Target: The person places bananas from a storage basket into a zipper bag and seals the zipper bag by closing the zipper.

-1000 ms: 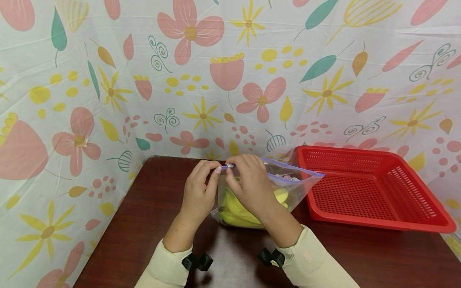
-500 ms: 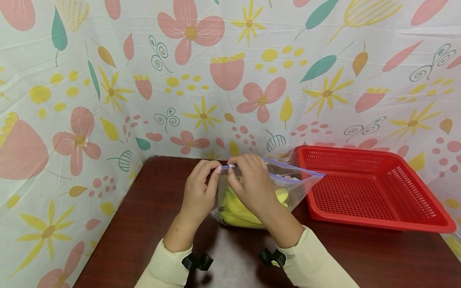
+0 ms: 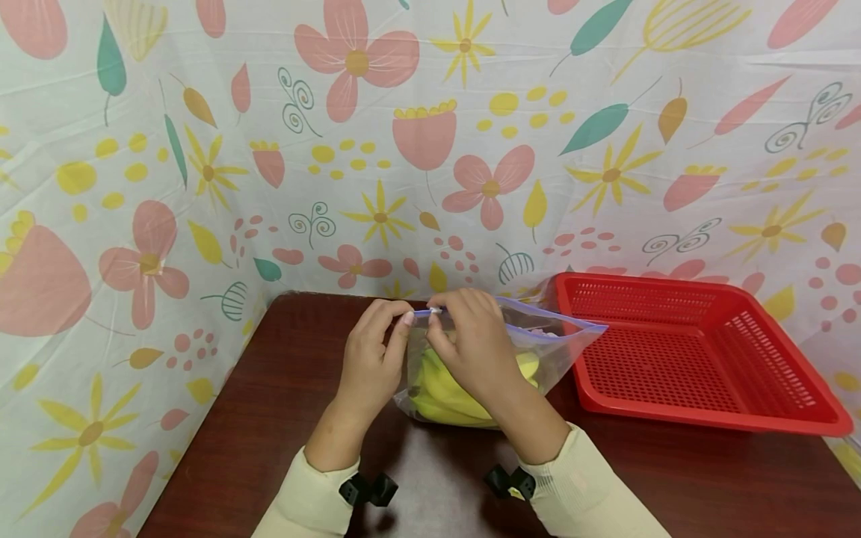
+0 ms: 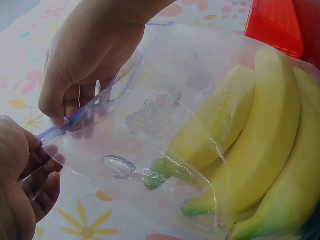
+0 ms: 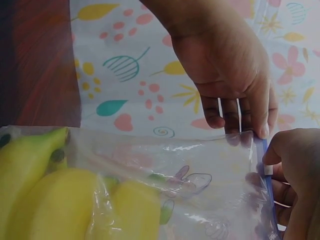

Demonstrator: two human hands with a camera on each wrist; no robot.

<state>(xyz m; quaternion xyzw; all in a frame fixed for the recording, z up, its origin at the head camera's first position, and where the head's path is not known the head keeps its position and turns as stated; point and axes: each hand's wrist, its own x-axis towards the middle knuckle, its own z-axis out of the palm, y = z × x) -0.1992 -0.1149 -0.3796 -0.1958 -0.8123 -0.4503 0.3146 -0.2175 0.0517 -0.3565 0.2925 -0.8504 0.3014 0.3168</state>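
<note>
My left hand (image 3: pixel 372 351) pinches the near corner of the zip bag (image 3: pixel 538 347) by its blue seal strip (image 3: pixel 422 313), thumb and forefinger closed on it, just as it did a second ago. My right hand (image 3: pixel 471 347) is the one that has moved: its fingers, curled and pinching the small white slider (image 3: pixel 436 309), have crept a little way along the strip to the right, away from my left hand. So a short stretch of the seal near the corner looks closed now, while the rest of the mouth toward the red basket (image 3: pixel 699 359) still gapes open.

The bag stands on the dark wooden table (image 3: pixel 269 388), just beside the basket, with the bananas (image 3: pixel 444 392) lying inside at its bottom. In the left wrist view the bananas (image 4: pixel 260 150) press against the clear plastic, well below the strip.

I judge the closing has only just begun; most of the strip is left to run.
</note>
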